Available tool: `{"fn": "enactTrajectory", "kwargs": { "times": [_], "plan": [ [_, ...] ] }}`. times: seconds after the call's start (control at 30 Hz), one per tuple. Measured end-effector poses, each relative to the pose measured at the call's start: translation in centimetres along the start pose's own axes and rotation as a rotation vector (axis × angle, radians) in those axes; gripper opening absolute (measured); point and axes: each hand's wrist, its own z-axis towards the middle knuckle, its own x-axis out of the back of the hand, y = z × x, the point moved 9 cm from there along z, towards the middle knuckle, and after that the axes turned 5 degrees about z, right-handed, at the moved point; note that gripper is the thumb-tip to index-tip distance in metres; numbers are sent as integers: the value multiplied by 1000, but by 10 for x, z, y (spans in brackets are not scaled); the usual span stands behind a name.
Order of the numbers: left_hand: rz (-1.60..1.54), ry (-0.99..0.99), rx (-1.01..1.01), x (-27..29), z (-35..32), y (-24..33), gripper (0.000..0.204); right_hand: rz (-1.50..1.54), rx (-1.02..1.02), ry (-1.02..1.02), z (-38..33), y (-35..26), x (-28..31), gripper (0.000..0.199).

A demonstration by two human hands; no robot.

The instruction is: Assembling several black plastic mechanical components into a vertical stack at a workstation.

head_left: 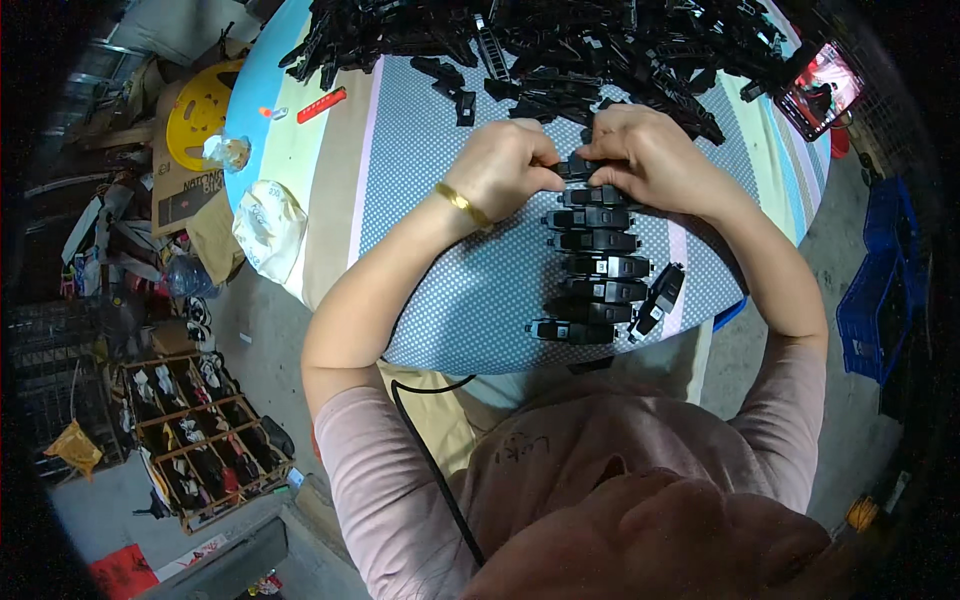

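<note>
Left hand: I see the left hand (505,165) bent in at the wrist, its thumb and finger close together, pinching the left end of a small black piece.
Right hand: the right hand (645,160) does the same at the other end, its thumb and fingers narrow around it.
Small black piece: the small black piece (577,168) is between the two hands, at the far end of the row. The fingers hide some of it.
Row: a row of black pieces (595,242) runs from the hands down toward the person's tummy, each lying sideways.
Slanted one: one slanted black piece (657,303) lies just right of the row, near the table edge.
Pile: a big messy black pile (560,45) covers the far side.
Table: the dotted cloth (450,290) is blue-grey.
Left side: a long red thing (321,105) lies on the table, and a white bag (268,228) sits at the edge.
Right side: a phone (822,90) with a lit screen is by the pile.
Floor: blue crates (870,300) stand over on the right.
</note>
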Motion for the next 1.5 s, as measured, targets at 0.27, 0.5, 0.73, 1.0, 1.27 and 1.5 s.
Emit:
{"fn": "enactTrajectory", "kwargs": {
  "times": [0.27,0.5,0.73,1.0,1.27,1.5],
  "plan": [
    [-226,-292,-5,-14,2,-4,23,282,-114,-287,-1,12,-15,27],
    [267,522,-154,27,26,-30,16,-359,7,280,8,19,3,23],
    [262,399,-145,23,29,-22,12,-402,-127,180,2,19,5,18],
    [245,504,-159,35,18,-15,10,493,-295,354,-8,37,34,34],
    [-482,52,229,19,-8,-22,54,1069,159,138,-17,-35,60,46],
    [-66,27,-150,-2,-1,16,51,1272,375,2,-29,-84,74,20]
  ]
}}
